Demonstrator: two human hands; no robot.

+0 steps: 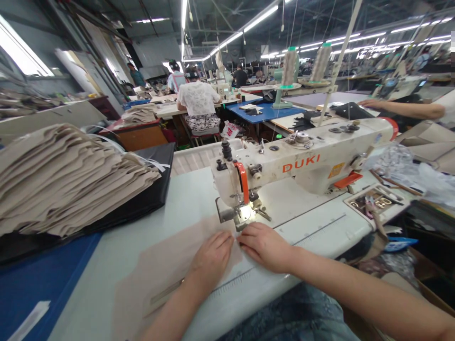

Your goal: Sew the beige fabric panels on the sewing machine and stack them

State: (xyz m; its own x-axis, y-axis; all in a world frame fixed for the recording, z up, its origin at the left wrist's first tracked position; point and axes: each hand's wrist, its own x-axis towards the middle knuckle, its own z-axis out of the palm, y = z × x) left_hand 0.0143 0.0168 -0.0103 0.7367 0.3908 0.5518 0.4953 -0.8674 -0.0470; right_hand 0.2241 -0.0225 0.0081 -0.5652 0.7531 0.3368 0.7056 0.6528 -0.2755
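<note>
My left hand [212, 258] lies on a beige fabric piece [167, 267] spread over the sewing table, its fingers pressed down close to the needle. Beside it, my right hand [265, 246] also rests on the fabric's edge, fingertips pointing left toward the presser foot [243, 215]. Both hands hold the cloth flat just in front of the white DUKI sewing machine [302, 161], whose lamp lights the needle area.
A tall stack of beige cut pieces [67, 177] sits at the left on black cloth. A tray of small tools [377, 201] lies at the right. Thread cones [289, 66] stand behind the machine. Other people work at tables beyond; another person's arm [401, 109] reaches in at right.
</note>
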